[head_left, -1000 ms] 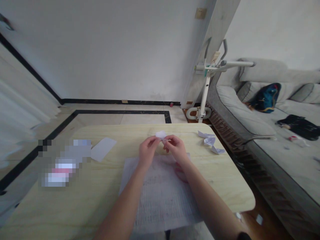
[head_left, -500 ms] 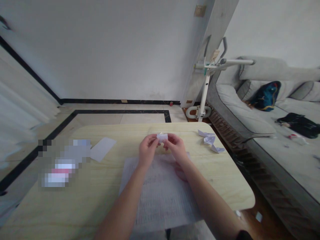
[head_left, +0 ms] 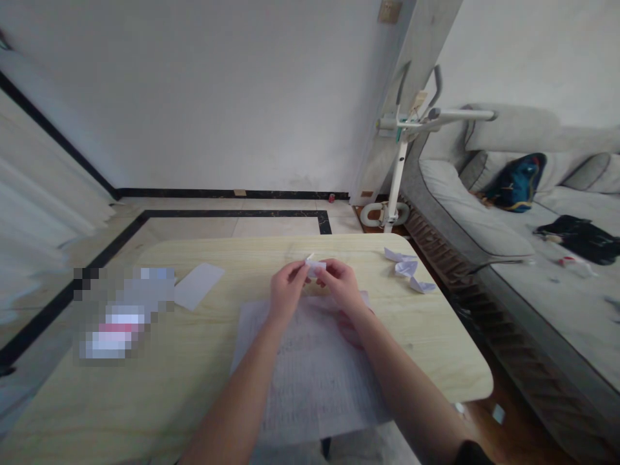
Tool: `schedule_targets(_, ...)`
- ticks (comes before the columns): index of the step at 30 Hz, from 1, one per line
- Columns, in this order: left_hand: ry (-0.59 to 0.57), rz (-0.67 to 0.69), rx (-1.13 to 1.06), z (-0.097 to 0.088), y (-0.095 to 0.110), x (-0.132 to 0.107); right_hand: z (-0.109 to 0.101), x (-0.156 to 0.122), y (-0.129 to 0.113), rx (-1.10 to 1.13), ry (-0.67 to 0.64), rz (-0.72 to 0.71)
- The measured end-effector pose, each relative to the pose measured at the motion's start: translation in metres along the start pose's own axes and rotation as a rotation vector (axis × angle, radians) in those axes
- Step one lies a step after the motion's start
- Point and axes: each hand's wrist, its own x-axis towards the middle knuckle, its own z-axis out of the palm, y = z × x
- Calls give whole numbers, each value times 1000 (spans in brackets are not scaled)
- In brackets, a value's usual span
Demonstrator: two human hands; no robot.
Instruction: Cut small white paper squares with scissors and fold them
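Between my two hands is a small folded piece of white paper (head_left: pixel 316 265), held up above the far part of the table. My left hand (head_left: pixel 287 284) pinches its left end and my right hand (head_left: pixel 340 280) pinches its right end, thumbs towards me. A thin pale edge sticks up at the paper's upper left. Under my forearms lies a large printed sheet (head_left: pixel 310 381), partly covered by them. Folded white paper pieces (head_left: pixel 405 267) rest near the table's right edge.
The wooden table (head_left: pixel 184 387) has rounded corners. A flat white paper (head_left: pixel 199 285) lies at its left, beside a pixelated patch. A grey sofa (head_left: pixel 475 226) stands to the right, with a white exercise machine (head_left: pixel 398 174) behind the table's right corner.
The folded paper has tilted a little in my fingers, and its pale upper-left edge stands out more. Both hands stay in nearly the same place. The view has shifted slightly.
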Motion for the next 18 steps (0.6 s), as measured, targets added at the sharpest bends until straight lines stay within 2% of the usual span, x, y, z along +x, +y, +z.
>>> schedule_targets(9, -36, 18, 15, 0, 0, -1, 1, -1, -2, -35, 16, 10)
schedule_targets(12, -8, 14, -8, 1, -1, 0, 2, -3, -2, -57, 37, -65)
schedule_targets(15, 58, -3, -29, 1, -2, 1, 4, -6, -5, -178, 44, -189)
schedule_targets(18, 68, -12, -63, 1, -3, 1, 5, -8, -7, -263, 47, -255)
